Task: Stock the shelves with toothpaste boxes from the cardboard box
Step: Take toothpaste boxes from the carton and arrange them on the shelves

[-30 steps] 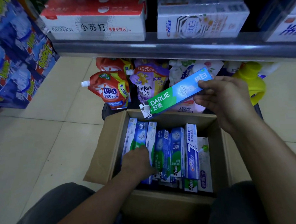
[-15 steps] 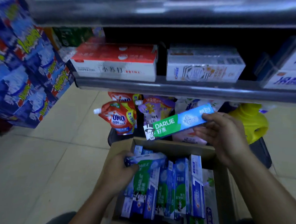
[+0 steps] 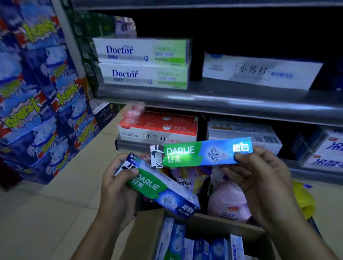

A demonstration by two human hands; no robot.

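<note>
My left hand (image 3: pixel 115 188) grips one end of a green and blue Darlie toothpaste box (image 3: pixel 159 186), which slants down to the right above the cardboard box (image 3: pixel 207 222). My right hand (image 3: pixel 263 177) holds the right end of a second Darlie toothpaste box (image 3: pixel 202 153), held level in front of the lower shelf. Several more toothpaste boxes (image 3: pixel 198 247) stand upright inside the cardboard box at the bottom of the view.
The metal shelves (image 3: pixel 224 100) carry white Doctor boxes (image 3: pixel 145 62), a white box with Chinese writing (image 3: pixel 260 70), a red and white box (image 3: pixel 157 128) and blue and white boxes (image 3: pixel 332 149). Blue detergent packs (image 3: pixel 33 95) are stacked at left. Refill pouches (image 3: pixel 227 201) sit behind the cardboard box.
My left hand has lifted a second Darlie box out of the cardboard box. My right hand has raised its box toward the shelves. The view has tilted upward.
</note>
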